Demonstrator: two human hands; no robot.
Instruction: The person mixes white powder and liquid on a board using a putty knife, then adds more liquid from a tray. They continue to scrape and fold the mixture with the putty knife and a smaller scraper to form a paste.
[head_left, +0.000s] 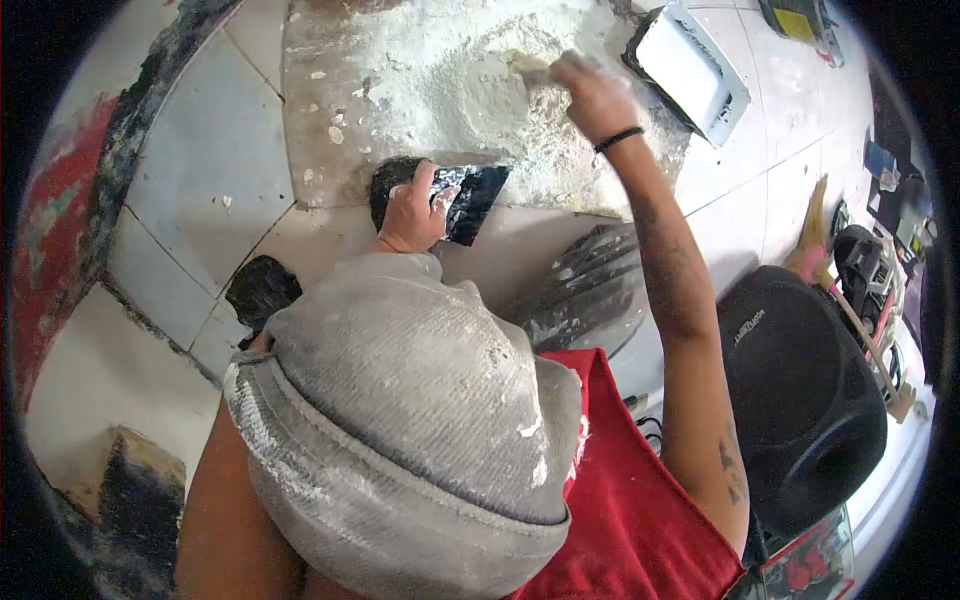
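My left hand (411, 213) is closed around a wide scraper (478, 200) with a dark, white-smeared blade, at the near edge of a board (312, 140). A heap of white paste or powder (495, 100) is spread over that board. Above the heap is my right hand (600, 100), coated in white and wearing a black wristband (619, 139). Its fingers look curled, but motion blurs them, and whatever they hold cannot be made out. A white tray (705, 75) with dark, dirty edges lies to the right of this hand.
A grey cap (400, 400) and red shirt (640, 480) fill the lower middle. A black speaker (805, 400) stands at right, near a broom (815, 230) and clutter. Dark plastic (590, 290) lies below the board. Pale tiles (200, 150) cover the floor.
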